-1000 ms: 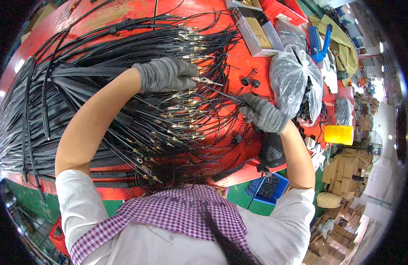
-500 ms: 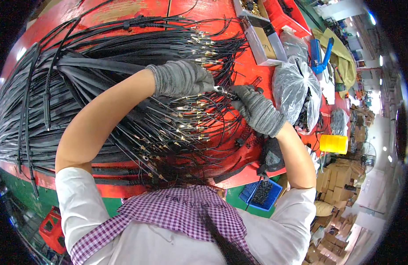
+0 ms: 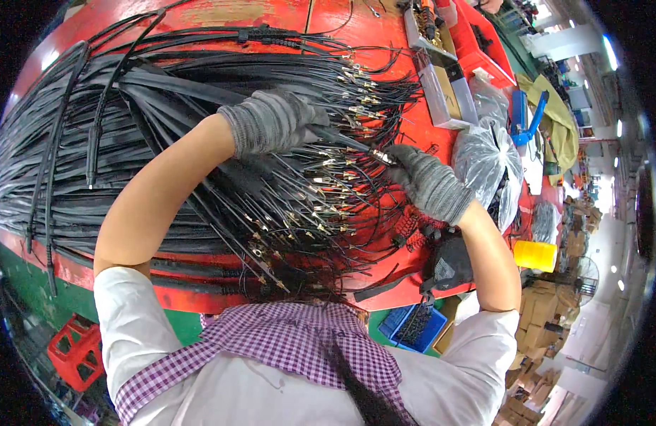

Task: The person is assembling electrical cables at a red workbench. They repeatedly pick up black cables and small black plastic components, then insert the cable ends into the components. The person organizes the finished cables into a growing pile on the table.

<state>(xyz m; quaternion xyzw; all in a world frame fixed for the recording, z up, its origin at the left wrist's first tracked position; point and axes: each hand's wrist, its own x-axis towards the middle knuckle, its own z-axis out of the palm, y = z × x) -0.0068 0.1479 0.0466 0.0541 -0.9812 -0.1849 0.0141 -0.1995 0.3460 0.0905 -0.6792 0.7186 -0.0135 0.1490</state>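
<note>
My left hand, in a grey knitted glove, is closed around a black cable above the middle of the bundle. From that fist the cable slants right to a shiny metal connector. My right hand, gloved the same way, pinches at the connector's far end; its fingertips are partly hidden. Beneath both hands spreads a large bundle of black cables, with many thin wire ends and brass-coloured terminals fanned out to the right.
The bundle lies on a worn red table. At right are a clear parts box, a red bin, a clear plastic bag, a blue tool and a yellow block. A blue tray sits below the table edge.
My left hand has drawn back left, showing more cable between the hands. A dark ribbed piece seen at my right fingers before no longer shows there. The whole view has shifted slightly.
</note>
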